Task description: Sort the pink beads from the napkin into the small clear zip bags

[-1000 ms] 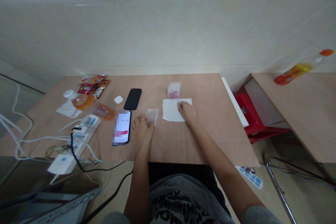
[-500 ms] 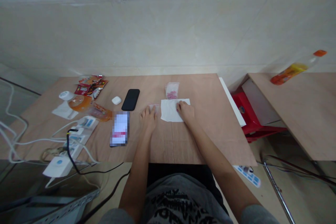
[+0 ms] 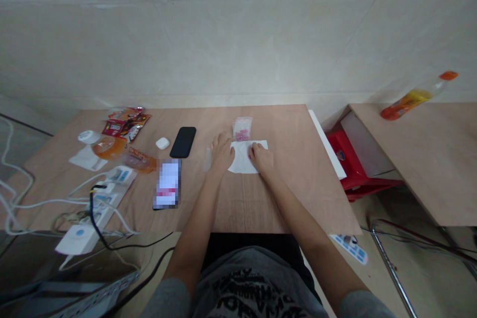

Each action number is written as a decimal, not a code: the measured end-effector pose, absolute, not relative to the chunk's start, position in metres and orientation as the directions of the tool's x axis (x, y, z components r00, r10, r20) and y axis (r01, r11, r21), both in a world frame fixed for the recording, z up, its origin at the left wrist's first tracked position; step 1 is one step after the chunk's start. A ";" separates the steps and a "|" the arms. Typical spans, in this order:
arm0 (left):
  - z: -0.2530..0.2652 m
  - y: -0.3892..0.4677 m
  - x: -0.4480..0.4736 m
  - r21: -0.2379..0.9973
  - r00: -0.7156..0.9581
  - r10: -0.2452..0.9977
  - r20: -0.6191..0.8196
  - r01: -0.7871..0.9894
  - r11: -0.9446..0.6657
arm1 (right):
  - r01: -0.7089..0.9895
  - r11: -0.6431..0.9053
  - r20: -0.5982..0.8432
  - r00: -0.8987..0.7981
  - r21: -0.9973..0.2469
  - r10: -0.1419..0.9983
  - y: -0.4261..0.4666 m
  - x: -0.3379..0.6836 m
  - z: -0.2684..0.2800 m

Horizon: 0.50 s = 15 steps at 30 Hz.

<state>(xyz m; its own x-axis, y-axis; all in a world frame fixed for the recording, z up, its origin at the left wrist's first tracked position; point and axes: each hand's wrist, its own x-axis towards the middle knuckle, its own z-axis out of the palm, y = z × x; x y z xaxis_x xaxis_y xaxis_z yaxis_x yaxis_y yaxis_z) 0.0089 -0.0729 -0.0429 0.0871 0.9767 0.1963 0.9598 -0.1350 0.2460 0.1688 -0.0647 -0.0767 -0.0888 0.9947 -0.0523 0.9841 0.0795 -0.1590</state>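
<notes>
A white sheet of paper (image 3: 241,160) lies on the table in front of me. My right hand (image 3: 261,158) rests on its right side with the fingers curled in. A small dark red spot shows at those fingertips, too small to name. My left hand (image 3: 222,154) reaches over the paper's left edge, palm down, fingers spread and apparently holding nothing. Partly under it lies a flat clear plastic bag (image 3: 207,160). Just beyond the paper sits a small clear bag of pink beads (image 3: 242,130), close to the left fingertips.
On the left are a black phone (image 3: 183,142), a lit phone (image 3: 167,184), a white case (image 3: 162,143), a lying drink bottle (image 3: 139,159), snack packets (image 3: 126,121) and a power strip (image 3: 97,216) with cables. Another bottle (image 3: 412,101) lies on the right table (image 3: 421,159).
My left hand has moved right and slightly forward, from over the flat clear bag to the paper's left edge. My right hand stays curled on the paper.
</notes>
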 end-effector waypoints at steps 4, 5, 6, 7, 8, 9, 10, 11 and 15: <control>-0.052 -0.045 0.024 0.233 0.234 0.962 0.139 0.937 -0.262 | 0.985 0.079 -0.049 -0.087 -0.156 0.995 -0.065 0.169 -0.076; -0.055 -0.040 0.027 0.234 0.251 0.960 0.126 0.933 -0.275 | 0.985 0.079 -0.048 -0.087 -0.155 0.995 -0.065 0.169 -0.076; -0.058 -0.036 0.028 0.235 0.265 0.957 0.114 0.929 -0.285 | 0.985 0.079 -0.046 -0.087 -0.155 0.995 -0.065 0.169 -0.076; -0.061 -0.033 0.029 0.238 0.275 0.956 0.106 0.926 -0.292 | 0.985 0.079 -0.045 -0.087 -0.155 0.995 -0.065 0.169 -0.075; -0.063 -0.032 0.030 0.240 0.283 0.954 0.102 0.923 -0.299 | 0.985 0.078 -0.043 -0.086 -0.157 0.995 -0.065 0.169 -0.075; -0.065 -0.031 0.030 0.243 0.289 0.952 0.102 0.921 -0.306 | 0.984 0.077 -0.042 -0.084 -0.159 0.996 -0.065 0.169 -0.075; -0.066 -0.031 0.030 0.245 0.292 0.951 0.105 0.919 -0.310 | 0.984 0.074 -0.041 -0.082 -0.160 0.996 -0.065 0.169 -0.074; -0.066 -0.031 0.031 0.247 0.293 0.950 0.108 0.918 -0.311 | 0.984 0.074 -0.040 -0.081 -0.162 0.996 -0.065 0.169 -0.074; -0.064 -0.037 0.032 0.255 0.290 0.948 0.134 0.914 -0.315 | 0.983 0.073 -0.036 -0.080 -0.169 0.996 -0.065 0.169 -0.073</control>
<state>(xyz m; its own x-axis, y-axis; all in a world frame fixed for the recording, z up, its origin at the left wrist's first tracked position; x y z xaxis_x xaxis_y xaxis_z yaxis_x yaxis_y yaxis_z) 0.0316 -0.0371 -0.0636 0.2897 0.9477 0.1340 0.9139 -0.3155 0.2555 0.1691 -0.0655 -0.0727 -0.0803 0.9961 -0.0363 0.9829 0.0731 -0.1689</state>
